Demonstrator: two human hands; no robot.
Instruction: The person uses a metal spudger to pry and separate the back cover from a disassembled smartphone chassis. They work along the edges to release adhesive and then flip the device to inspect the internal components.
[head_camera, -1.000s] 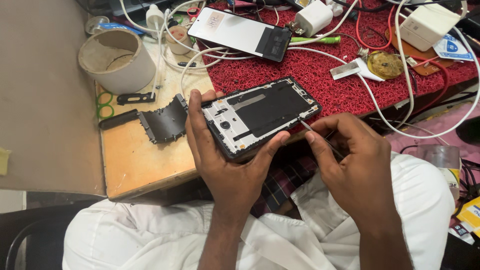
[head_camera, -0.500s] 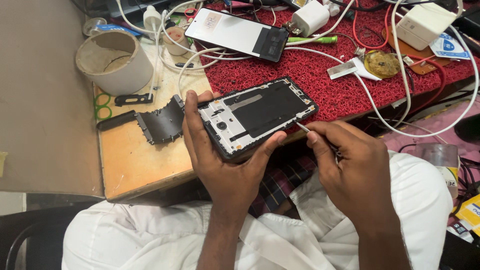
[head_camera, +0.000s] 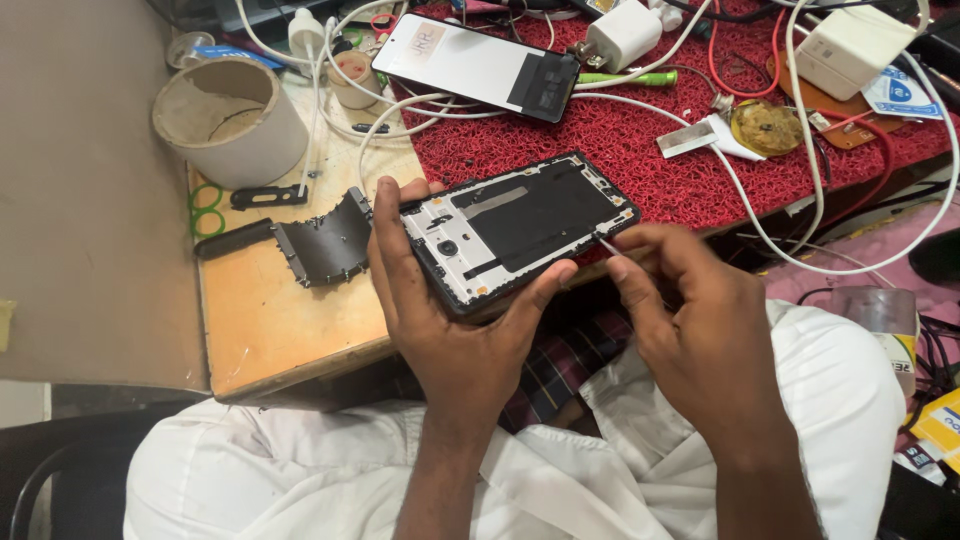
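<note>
Change: the opened phone frame (head_camera: 515, 232) sits much as it did half a second ago, tilted the same way; the right hand (head_camera: 700, 330) has slid a little up the frame's right edge, its thin tool tip (head_camera: 604, 240) now touching the frame's near right corner.
Left hand: left hand (head_camera: 450, 320) cradles the frame from below, thumb along the near edge, fingers wrapped over the far left side; grip closed on the frame.
Right hand: fingers pinched narrow round the slim tool; grip closed on it.
Phone frame: held above the worktop's front edge, over the lap, inner side up, dark plate in the middle, pale board at its left end.
Loose parts: black perforated cover (head_camera: 322, 240) lies on the worktop just left of the frame; a separated screen panel (head_camera: 480, 66) lies farther back on the mat.
Packages: white square charger block (head_camera: 625, 33) and white box (head_camera: 850, 45) at the far edge; blue-and-white card (head_camera: 900, 92) to the right.
Surface: bare wooden worktop (head_camera: 270, 320) on the left, red textured mat (head_camera: 650, 160) on the right, white cables (head_camera: 780, 240) crossing it; a pale round pot (head_camera: 232, 120) at far left.
</note>
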